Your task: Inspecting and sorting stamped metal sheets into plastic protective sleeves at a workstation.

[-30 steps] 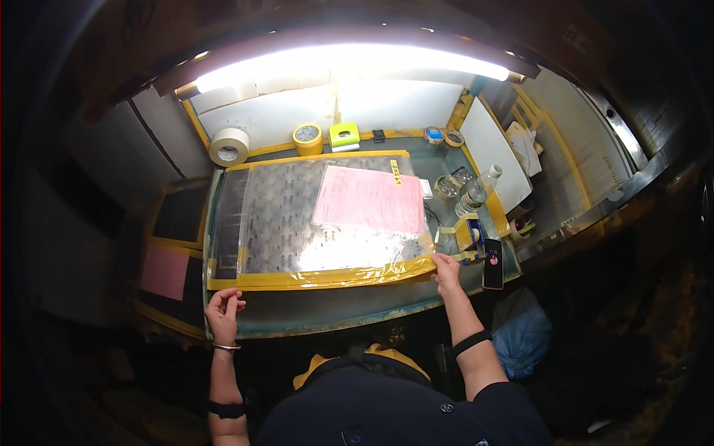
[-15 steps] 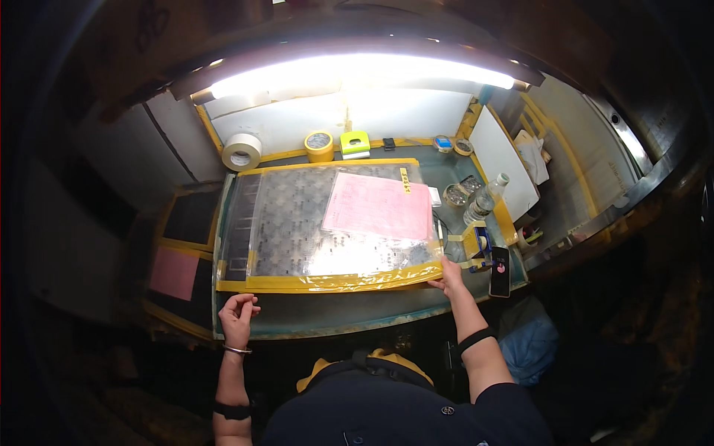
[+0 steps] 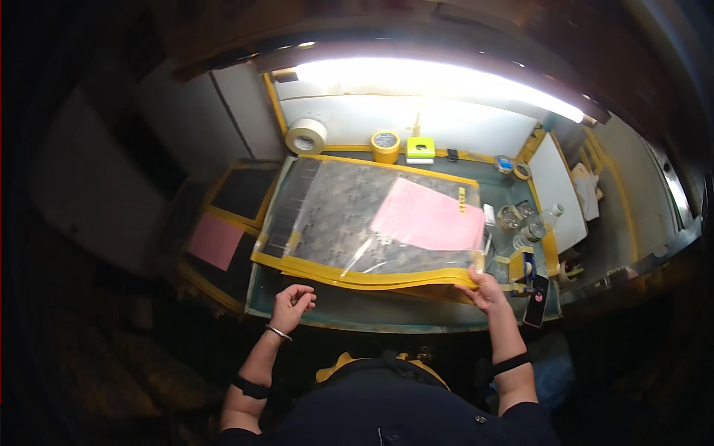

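A large clear plastic sheet (image 3: pixel 349 215) with yellow-taped edges lies over a dark, patterned surface on the worktable. A sheet of pink paper (image 3: pixel 431 217) shows at its right half, beside a small yellow label. At the front right corner, my right hand (image 3: pixel 487 291) grips the sheet's yellow edge between thumb and fingers. That edge bows slightly, with layers visible along the front. My left hand (image 3: pixel 295 306) hovers just in front of the sheet's front left edge, apart from it. Its fingers are curled in, and nothing shows in them.
Along the back stand a white tape roll (image 3: pixel 306 137), a yellow tape roll (image 3: pixel 385 146) and a lime-green hole punch (image 3: pixel 420 149). To the right are a clear bottle (image 3: pixel 532 230), a blue tape dispenser (image 3: pixel 523 267) and a phone (image 3: pixel 535 301). Another pink paper (image 3: pixel 216 241) lies left.
The head view has turned, shifting the scene rightward in the picture. The sheet's front edge now curves up more near my right hand, which keeps its grip. My left hand remains near the front edge.
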Demonstrator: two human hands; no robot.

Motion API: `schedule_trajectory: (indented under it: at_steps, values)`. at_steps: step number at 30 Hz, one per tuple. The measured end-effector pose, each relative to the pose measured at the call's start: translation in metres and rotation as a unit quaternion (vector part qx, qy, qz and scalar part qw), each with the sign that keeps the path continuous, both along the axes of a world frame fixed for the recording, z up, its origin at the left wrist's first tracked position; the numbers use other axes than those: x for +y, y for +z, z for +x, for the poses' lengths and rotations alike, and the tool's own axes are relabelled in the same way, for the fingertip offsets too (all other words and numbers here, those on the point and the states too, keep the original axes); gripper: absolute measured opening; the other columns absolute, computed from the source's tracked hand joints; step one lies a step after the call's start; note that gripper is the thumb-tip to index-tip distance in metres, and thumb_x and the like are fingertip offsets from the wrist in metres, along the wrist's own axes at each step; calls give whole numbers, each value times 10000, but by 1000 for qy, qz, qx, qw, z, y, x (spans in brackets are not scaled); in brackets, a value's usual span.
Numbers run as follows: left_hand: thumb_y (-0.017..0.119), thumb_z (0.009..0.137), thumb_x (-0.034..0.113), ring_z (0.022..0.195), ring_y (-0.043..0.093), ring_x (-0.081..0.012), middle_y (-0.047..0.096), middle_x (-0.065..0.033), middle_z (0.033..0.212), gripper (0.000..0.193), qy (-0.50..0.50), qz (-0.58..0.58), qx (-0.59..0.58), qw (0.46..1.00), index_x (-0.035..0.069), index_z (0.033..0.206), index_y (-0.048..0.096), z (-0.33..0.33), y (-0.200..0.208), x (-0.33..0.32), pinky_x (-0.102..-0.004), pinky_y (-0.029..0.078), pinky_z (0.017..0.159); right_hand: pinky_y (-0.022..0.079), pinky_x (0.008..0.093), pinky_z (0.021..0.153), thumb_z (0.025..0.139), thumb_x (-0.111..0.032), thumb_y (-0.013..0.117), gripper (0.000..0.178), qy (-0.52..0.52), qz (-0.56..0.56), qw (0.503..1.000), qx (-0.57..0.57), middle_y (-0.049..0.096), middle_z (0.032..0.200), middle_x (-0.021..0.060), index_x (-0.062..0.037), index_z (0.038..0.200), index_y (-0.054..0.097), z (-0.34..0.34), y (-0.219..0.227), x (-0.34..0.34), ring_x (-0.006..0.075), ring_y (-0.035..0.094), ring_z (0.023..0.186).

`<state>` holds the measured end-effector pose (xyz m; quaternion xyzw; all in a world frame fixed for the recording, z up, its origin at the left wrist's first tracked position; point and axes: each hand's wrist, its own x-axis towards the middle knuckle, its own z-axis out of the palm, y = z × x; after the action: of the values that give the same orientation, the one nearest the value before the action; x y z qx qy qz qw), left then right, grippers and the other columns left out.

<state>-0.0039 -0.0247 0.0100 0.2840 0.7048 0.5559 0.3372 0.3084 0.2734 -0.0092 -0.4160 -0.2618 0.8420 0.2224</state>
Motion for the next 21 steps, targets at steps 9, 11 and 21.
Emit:
schedule_trajectory:
  at_steps: [9, 11, 21]
  values:
    - [542, 817, 331, 915, 556, -288, 531, -192, 1017, 456, 12, -116, -562, 819, -27, 1074, 425, 39, -26, 61, -376, 478, 786, 526, 224, 570, 862, -274, 478, 353, 328, 94, 940, -10, 612, 802, 140, 53, 990, 518, -53, 42, -83, 149, 610, 617]
    - [572, 807, 237, 890, 560, -288, 538, -168, 987, 374, 115, -69, -594, 793, -30, 1034, 442, 44, -52, 69, -375, 476, 795, 518, 221, 567, 861, -310, 475, 377, 355, 128, 926, -13, 613, 796, 126, 40, 991, 526, -54, 40, -87, 138, 606, 617]
    - [530, 756, -53, 794, 573, -240, 546, -138, 895, 186, 196, 62, -499, 842, -37, 932, 470, 30, -24, 107, -298, 528, 689, 492, 323, 621, 766, -348, 585, 358, 60, 352, 880, -313, 606, 782, 130, -12, 887, 563, 16, -38, 26, 237, 597, 697]
